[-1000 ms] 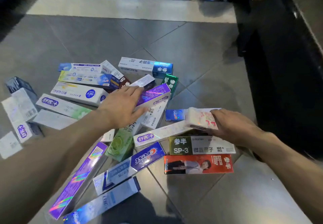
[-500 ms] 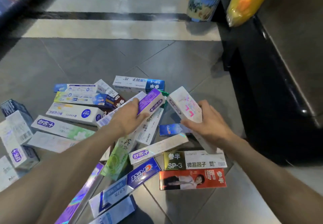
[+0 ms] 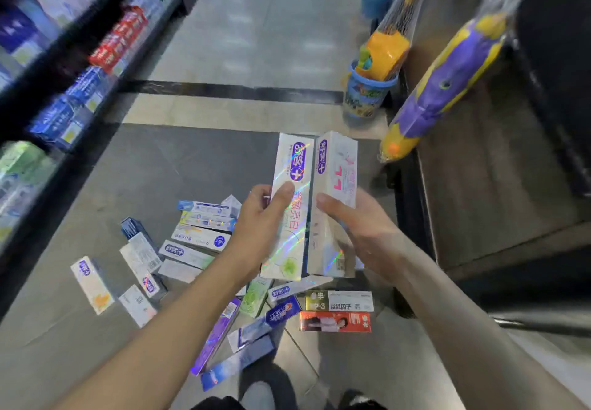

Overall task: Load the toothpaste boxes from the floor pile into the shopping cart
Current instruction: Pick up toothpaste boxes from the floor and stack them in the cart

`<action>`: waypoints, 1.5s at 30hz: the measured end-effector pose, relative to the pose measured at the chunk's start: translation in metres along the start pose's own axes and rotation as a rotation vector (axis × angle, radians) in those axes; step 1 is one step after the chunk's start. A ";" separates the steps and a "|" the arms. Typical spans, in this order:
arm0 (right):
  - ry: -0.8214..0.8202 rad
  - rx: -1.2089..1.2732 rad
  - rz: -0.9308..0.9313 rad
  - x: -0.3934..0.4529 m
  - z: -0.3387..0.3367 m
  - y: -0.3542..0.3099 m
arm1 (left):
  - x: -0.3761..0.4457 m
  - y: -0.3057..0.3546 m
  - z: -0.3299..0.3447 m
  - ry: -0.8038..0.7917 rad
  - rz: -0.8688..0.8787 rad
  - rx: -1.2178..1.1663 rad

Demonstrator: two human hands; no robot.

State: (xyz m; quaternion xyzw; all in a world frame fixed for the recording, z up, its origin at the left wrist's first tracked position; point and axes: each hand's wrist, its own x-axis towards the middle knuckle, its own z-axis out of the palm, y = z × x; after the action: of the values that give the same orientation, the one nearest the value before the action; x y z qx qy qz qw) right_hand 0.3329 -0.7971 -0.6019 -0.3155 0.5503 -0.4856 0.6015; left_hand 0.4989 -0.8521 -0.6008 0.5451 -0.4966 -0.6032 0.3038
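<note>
Above a floor pile of toothpaste boxes, the left hand grips a holographic white box, upright, long axis pointing away. Just beside it, the right hand grips a pink-marked white box, also upright, edges nearly touching.

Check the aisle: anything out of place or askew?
Yes: toothpaste boxes lie scattered on the floor at all angles, some overlapping, instead of shelved. The left hand and right hand each hold one box upright. No damage visible.
</note>
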 end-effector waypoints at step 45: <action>-1.597 -0.617 -0.157 -0.461 0.449 -0.324 | -0.675 0.309 -0.156 1.832 0.114 -0.786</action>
State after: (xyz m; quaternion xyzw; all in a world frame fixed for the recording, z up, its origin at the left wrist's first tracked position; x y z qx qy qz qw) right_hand 0.7262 -0.5440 -0.0540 -0.7492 0.0460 0.0133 0.6606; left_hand 0.7442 -0.3803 -0.0594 0.6363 0.1388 -0.0561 0.7568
